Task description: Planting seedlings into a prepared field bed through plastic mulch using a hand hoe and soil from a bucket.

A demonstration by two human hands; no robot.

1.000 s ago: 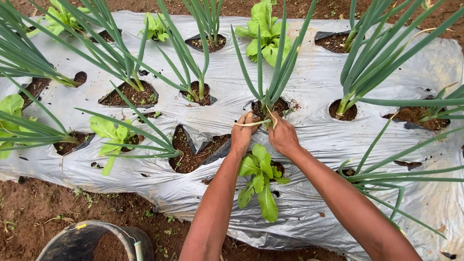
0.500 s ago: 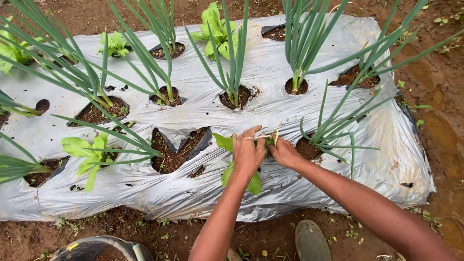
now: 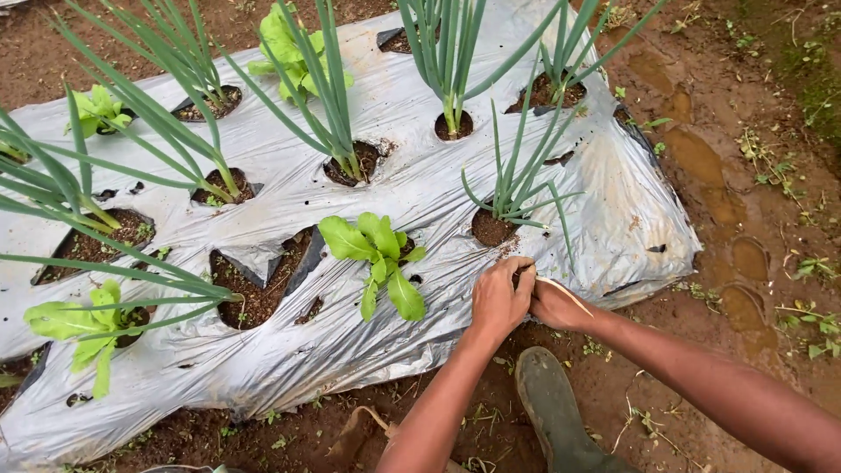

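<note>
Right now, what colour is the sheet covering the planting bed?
Silvery grey, glossy and wrinkled sheet; the head view shows it best.

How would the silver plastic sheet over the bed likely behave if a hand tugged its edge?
The sheet is probably floppy and light: it wrinkles all over and drapes down the bed's side. It may tear easily, since ragged flaps show at the hole near the lettuce. Its glossy surface looks slippery, though soil at the rim likely pins it.

You hold a thin, pale strip [image 3: 561, 292] pinched between both hands; it slants out past your right wrist, just below the planting hole [image 3: 491, 229] in the silver plastic mulch.
</note>
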